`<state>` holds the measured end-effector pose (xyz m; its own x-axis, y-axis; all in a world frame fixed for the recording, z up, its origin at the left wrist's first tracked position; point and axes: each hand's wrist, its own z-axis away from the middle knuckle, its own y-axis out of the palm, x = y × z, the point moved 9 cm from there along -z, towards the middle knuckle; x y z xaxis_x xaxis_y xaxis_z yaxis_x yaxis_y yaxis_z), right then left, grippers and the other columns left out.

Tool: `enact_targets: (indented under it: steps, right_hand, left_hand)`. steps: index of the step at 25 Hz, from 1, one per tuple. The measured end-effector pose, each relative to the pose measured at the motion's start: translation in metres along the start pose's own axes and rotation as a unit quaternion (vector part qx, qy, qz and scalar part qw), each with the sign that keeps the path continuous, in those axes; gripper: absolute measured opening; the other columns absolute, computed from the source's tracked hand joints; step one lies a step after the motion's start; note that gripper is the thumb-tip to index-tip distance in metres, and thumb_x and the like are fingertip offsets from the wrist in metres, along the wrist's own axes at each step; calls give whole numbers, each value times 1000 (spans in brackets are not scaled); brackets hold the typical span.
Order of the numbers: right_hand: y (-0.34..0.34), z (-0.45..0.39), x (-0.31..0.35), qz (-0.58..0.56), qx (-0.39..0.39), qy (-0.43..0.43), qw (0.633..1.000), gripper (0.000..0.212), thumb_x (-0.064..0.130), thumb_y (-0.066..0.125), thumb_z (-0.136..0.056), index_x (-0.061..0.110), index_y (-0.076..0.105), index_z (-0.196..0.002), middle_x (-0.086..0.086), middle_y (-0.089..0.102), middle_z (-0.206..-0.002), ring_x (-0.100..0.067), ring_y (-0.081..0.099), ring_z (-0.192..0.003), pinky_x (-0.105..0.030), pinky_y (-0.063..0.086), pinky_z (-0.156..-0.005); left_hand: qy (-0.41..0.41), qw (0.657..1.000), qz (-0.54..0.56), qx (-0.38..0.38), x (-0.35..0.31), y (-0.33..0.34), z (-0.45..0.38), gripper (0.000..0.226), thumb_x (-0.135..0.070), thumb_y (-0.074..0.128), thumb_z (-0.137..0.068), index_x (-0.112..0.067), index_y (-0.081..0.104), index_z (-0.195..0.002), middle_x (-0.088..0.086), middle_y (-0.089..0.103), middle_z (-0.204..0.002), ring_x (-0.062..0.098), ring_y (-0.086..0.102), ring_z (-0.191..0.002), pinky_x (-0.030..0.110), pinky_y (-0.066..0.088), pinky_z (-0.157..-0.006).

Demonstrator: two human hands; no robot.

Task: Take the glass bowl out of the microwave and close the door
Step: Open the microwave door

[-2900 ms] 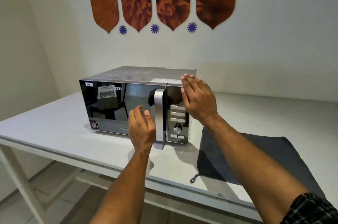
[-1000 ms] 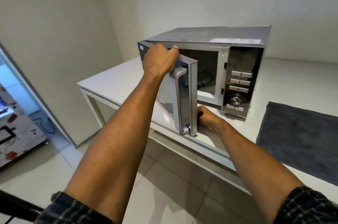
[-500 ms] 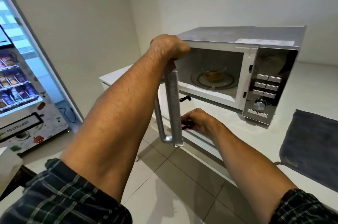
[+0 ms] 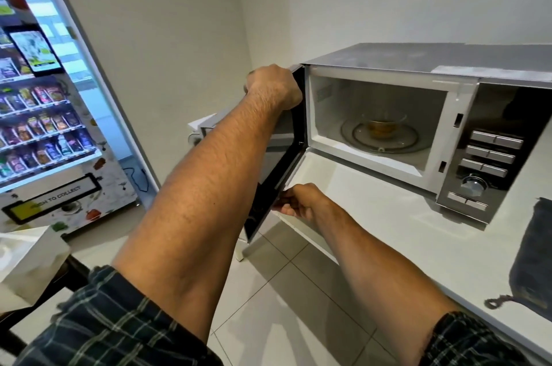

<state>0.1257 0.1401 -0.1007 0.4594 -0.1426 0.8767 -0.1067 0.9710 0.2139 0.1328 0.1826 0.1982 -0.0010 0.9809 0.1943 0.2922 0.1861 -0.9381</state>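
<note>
Gripping the top edge of the open microwave door (image 4: 288, 156) with the left hand (image 4: 273, 86), fingers curled tight over it; pinching the door's lower edge with the right hand (image 4: 300, 201). Sitting on the turntable (image 4: 380, 135) inside the microwave (image 4: 448, 64), a glass bowl (image 4: 383, 123) with yellowish contents. Lying on the white worktop (image 4: 403, 228) at right, a dark cloth (image 4: 534, 261).

Dark plaid sleeves (image 4: 119, 332) w/ pale lines, rolled above bare forearms.
</note>
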Motion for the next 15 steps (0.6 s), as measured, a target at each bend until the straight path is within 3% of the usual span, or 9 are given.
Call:
enact_targets:
  steps: [3, 6, 10, 11, 15]
  right_hand:
    - [25, -11, 0, -43, 26, -2, 999, 18, -9, 51, -93, -9, 69, -90, -21, 78, -76, -31, 79, -68, -25, 57, -45]
    - [45, -22, 0, -82, 40, -9, 996, 13, -9, 58, -90, -9, 71, -94, -21, 79, -81, -30, 80, -74, -32, 64, -58]
    - [64, -37, 0, -82, 42, -21, 996, 11, 2, 68, -88, -2, 73, -96, -19, 80, -90, -29, 80, -86, -39, 64, -83]
    - [67, -40, 0, -80, 39, -23, 996, 12, 5, 68, -89, -1, 73, -98, -19, 80, -92, -28, 80, -86, -38, 64, -85]
    - [79, -49, 1, -86, 28, -25, 996, 17, 8, 67, -92, -2, 72, -105, -18, 80, -97, -24, 80, -82, -27, 65, -67]
  left_hand:
    - [-27, 998, 29, -40, 18, 7, -5, 24, -21, 40, -87, -11, 58, -100, 10, 57, -96, 28, 55, -86, 41, 44, -72]
    - [-48, 992, 56, -98, 38, 11, -7, 11, -16, 41, -83, -12, 52, -85, 8, 53, -80, 28, 51, -74, 36, 39, -64]
    - [-53, 984, 87, -148, 63, 21, -10, 12, -12, 40, -73, -8, 45, -63, 3, 43, -57, 20, 44, -52, 32, 38, -57]
    - [-53, 982, 92, -157, 68, 25, -10, 13, -11, 40, -72, -9, 42, -59, 3, 42, -55, 18, 41, -48, 31, 37, -56]
    - [-51, 973, 116, -195, 85, 35, -14, 19, -12, 42, -71, -10, 36, -53, 4, 41, -52, 19, 37, -45, 31, 39, -54]
